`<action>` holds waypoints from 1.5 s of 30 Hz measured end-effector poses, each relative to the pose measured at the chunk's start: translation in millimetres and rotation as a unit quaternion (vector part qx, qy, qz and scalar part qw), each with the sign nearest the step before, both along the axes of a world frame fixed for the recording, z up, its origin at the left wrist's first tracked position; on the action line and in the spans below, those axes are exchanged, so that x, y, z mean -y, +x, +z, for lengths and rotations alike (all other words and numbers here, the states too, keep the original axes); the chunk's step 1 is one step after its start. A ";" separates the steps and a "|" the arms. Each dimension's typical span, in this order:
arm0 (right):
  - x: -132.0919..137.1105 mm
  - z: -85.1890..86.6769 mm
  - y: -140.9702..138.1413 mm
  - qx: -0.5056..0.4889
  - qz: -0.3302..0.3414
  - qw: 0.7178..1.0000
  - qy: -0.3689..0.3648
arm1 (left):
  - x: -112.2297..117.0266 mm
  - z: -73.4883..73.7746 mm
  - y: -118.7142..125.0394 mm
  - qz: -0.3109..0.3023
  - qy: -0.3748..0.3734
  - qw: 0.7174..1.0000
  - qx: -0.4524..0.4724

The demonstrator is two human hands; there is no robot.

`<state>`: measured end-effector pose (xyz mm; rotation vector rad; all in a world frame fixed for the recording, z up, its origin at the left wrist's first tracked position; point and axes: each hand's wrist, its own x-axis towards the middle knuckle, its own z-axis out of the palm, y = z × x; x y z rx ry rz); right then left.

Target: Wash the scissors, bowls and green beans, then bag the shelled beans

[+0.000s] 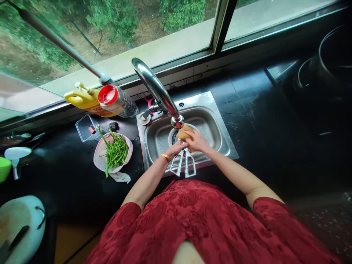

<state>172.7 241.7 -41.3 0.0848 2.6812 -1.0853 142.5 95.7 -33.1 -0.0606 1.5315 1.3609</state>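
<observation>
With left hand (177,149) curled around white-handled kitchen scissors (186,163) just above the loops, and right hand (196,141) pinching a tan sponge-like pad (184,132) over their far end, holding both close together above a stainless-steel sink (221,126), toward its front edge. Keeping the loops pointed at that front edge; cannot see the blades, covered by pad and fingers. Wearing a gold bangle (166,157) on the left wrist. Above, seeing a chrome faucet (154,84) arch from the sink's back edge, its spout end just over the pad. Beside the sink's left edge, seeing on the black bench (261,139) a pink bowl (96,157) heaped with green beans (117,151), some jutting past the rim; behind it, a dark wire scrubber (113,127) and clear plastic tub (84,128); in front, a crumpled white cloth (121,177). Along the bench's back edge, seeing a red-lidded clear jar (122,104) partly in front of a yellow jug (82,101); cannot tell whether touching. Well apart, toward the front left corner, seeing a round board (33,216) bearing a black-handled tool (19,236); near the back right corner, dim pots (326,60).
</observation>
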 end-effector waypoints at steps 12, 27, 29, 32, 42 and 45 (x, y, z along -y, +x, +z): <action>-30.5 6.9 -7.7 -0.016 -0.022 0.994 0.106 | 14.8 5.2 2.3 -0.013 0.002 0.999 0.036; -14.5 6.8 -5.0 -0.019 0.101 0.986 0.129 | 26.3 4.2 -0.2 -0.006 0.008 0.999 0.049; -23.3 -0.6 -16.2 -0.002 0.050 0.986 0.160 | 23.3 6.4 6.0 0.004 0.038 0.996 0.077; -46.9 -3.3 -28.2 -0.003 -0.044 0.985 0.169 | 23.3 13.1 7.1 0.010 0.040 0.998 0.045; -50.4 19.7 19.5 -0.043 -0.130 0.989 0.056 | 25.4 26.7 -14.5 -0.042 -0.161 0.962 -0.216; -42.5 18.8 27.2 -0.044 -0.133 0.989 0.040 | 24.2 18.5 -12.7 -0.024 -0.121 0.973 -0.196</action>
